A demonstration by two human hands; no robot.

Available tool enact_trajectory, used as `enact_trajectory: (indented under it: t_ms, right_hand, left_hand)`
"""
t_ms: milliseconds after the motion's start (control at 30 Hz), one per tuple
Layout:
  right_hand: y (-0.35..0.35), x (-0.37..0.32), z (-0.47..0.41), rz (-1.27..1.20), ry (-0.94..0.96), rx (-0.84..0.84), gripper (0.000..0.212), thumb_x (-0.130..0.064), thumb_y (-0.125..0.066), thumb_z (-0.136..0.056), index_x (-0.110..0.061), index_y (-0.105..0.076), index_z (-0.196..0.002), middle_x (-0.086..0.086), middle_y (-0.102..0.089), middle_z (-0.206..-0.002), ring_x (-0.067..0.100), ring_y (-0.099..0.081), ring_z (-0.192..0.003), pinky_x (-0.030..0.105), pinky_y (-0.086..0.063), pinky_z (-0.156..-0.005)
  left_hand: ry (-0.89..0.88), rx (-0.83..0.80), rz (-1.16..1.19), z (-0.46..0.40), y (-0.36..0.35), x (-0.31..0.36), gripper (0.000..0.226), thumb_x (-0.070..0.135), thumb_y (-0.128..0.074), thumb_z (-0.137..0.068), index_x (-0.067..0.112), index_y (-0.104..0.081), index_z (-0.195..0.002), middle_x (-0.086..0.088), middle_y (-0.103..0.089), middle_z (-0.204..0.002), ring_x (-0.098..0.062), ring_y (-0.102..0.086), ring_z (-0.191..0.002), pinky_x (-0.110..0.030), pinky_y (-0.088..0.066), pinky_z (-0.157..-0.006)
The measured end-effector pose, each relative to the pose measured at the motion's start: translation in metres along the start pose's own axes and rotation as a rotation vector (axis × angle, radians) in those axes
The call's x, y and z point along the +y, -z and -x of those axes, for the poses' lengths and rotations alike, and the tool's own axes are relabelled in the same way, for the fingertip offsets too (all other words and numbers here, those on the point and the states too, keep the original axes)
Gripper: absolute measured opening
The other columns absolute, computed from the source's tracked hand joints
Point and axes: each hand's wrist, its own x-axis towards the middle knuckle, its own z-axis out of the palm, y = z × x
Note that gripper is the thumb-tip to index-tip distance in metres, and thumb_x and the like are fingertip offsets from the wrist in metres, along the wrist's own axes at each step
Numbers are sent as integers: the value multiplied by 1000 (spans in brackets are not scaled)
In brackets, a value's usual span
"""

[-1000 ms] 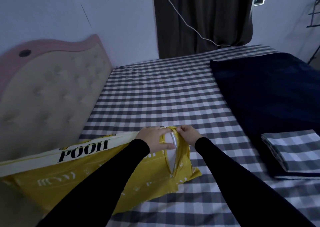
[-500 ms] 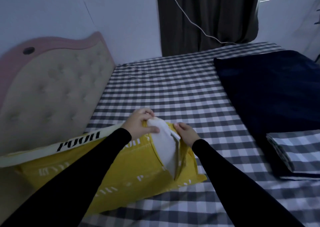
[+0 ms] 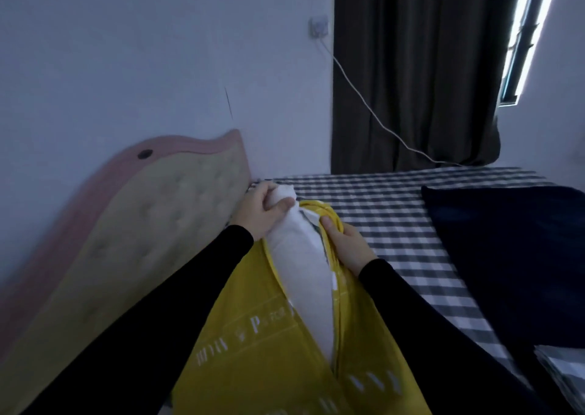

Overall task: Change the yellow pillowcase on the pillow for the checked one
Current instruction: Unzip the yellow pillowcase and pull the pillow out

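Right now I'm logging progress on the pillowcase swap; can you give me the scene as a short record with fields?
left hand: grips the white pillow at its corner
right hand: holds the yellow pillowcase at its opening edge
pillow: partly out of the opening
checked pillowcase: folded on the bed, untouched

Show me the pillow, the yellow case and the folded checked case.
pillow (image 3: 300, 266), head view, bare white middle.
yellow case (image 3: 253, 345), head view, printed left panel.
checked case (image 3: 566, 367), head view, top of the folded stack.
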Motion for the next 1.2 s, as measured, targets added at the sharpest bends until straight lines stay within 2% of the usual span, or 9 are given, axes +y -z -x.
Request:
enact_trajectory:
  t_ms: [67, 167, 367, 533, 700, 833, 1000, 1100, 1200]
  right_hand:
    - [-10, -1, 7, -5, -27, -38, 49, -57, -43, -92, -18, -67, -108, -1, -69, -98, 4, -61, -82, 16, -47, -69]
    - [-28, 2, 16, -45, -51, -53, 66, -70, -36, -87, -18, -66, -115, 3, -70, -102, 13, -65, -92, 30, -52, -85]
    - [-43, 1, 23, -242, -160, -77, 60, -61, -41, -90, -8, -68, -98, 5, -68, -76, 9, -67, -60, 21, -49, -52]
    - [-35, 12, 33, -222, -257, 45, 60, -61, -50, -87, -8, -67, -109, 10, -72, -97, 19, -69, -85, 28, -56, -67]
    - [-36, 17, 50, 423, -69, 337, 60, -58, -57, -84, -27, -40, -133, 7, -42, -137, 26, -44, -124, 48, -40, -102]
    - [-57, 21, 68, 794, -145, 152, 74, -80, -40, -75, -35, -39, -133, 2, -47, -133, 28, -48, -121, 54, -37, -99]
    - [-60, 43, 67, 536, -193, 8, 95, -85, -41, -71, -22, -34, -143, 3, -59, -129, 22, -56, -115, 41, -47, -96]
    - [-60, 44, 63, 552, -121, -17, 78, -74, -45, -80, -18, -46, -134, 4, -65, -117, 22, -60, -106, 35, -49, -86]
    - [-66, 48, 60, 504, -36, 13, 55, -59, -51, -88, -13, -52, -118, 7, -67, -101, 26, -62, -97, 31, -44, -71]
  left_hand:
    - [-160, -91, -221, 7, -2, -3, 66, 76, -61, -68, 29, -56, -115, 5, -59, -113, -14, -54, -104, -34, -42, -90]
    - [-446, -141, -360, 15, -4, -15, 84, 94, -43, -56, 26, -63, -102, 0, -53, -127, -22, -44, -125, -51, -31, -105]
    - [-756, -202, -357, 15, 5, -21, 67, 82, -54, -66, 16, -51, -77, 4, -53, -79, -16, -50, -77, -43, -42, -76]
    - [-667, -359, -572, 12, 9, -46, 84, 89, -35, -68, 23, -64, -110, 4, -64, -111, -19, -52, -107, -43, -40, -94]
    - [-412, -335, -795, 12, 3, -69, 112, 101, -1, -52, 28, -61, -110, 4, -62, -109, -19, -45, -104, -40, -34, -89]
    - [-260, -259, -841, 0, 5, -78, 121, 101, 7, -44, 29, -58, -116, 1, -58, -123, -22, -43, -117, -43, -30, -93]
    - [-162, -299, -880, -5, 13, -74, 119, 99, -2, -47, 25, -55, -124, -4, -51, -134, -25, -36, -128, -45, -25, -99]
    - [-331, -345, -916, 6, 2, -59, 111, 99, -11, -49, 29, -57, -122, 2, -53, -132, -19, -38, -129, -48, -20, -104]
    - [-582, -469, -785, 18, -24, -45, 86, 91, -21, -62, 23, -65, -90, 5, -65, -94, -14, -56, -94, -40, -26, -97]
